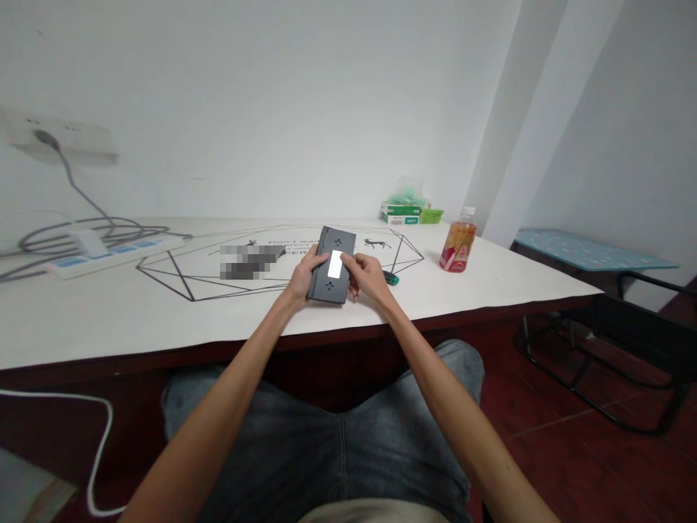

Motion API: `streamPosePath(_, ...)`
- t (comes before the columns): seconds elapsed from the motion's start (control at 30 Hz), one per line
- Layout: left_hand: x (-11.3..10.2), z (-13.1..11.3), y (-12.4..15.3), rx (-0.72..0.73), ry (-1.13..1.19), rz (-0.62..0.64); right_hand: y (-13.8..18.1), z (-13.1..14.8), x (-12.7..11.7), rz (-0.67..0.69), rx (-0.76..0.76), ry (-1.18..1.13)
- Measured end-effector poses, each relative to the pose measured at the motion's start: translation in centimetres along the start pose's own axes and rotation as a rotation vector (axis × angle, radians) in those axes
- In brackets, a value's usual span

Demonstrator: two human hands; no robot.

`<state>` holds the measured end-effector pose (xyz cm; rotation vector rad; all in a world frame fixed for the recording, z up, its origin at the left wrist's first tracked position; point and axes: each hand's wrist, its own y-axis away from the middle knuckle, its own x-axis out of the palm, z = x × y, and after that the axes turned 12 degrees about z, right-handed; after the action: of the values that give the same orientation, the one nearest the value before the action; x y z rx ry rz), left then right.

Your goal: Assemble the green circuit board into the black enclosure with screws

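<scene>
A dark grey rectangular box (pixel 335 245) with small black markings and a white label lies tilted on the white table (pixel 109 312). My left hand (pixel 301 278) grips its left edge, fingers curled around the side. Over at the box's right edge, my right hand (pixel 367 276) has thumb and fingers pinched near the white label. Both hands hold the box just above or on the tabletop. A small green object (pixel 392 278) peeks out behind my right hand.
A bottle of amber drink (pixel 458 246) stands at the right. Green and white boxes (pixel 409 211) sit by the back wall. A power strip (pixel 103 255) with cables lies at the left. A folding table (pixel 588 254) stands to the right.
</scene>
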<state>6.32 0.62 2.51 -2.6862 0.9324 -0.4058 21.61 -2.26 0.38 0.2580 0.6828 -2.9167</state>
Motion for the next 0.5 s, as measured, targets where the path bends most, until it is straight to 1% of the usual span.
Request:
streamPosePath(0.13,-0.02,0.27,-0.15,0.029,-0.076,-0.023,0.11,0.1,0.08,-0.016,0.008,0.073)
streamPosePath(0.23,-0.16,0.47,-0.28,0.059,-0.141,-0.033,0.07,0.11,0.06,-0.061,-0.015,0.206)
streamPosePath(0.4,-0.14,0.24,0.19,0.077,-0.182,0.046,-0.22,0.0,-0.08,-0.179,-0.138,0.493)
streamPosePath(0.5,-0.07,0.04,0.49,0.054,-0.173,0.078,-0.35,-0.3,-0.17,-0.206,-0.16,0.562)
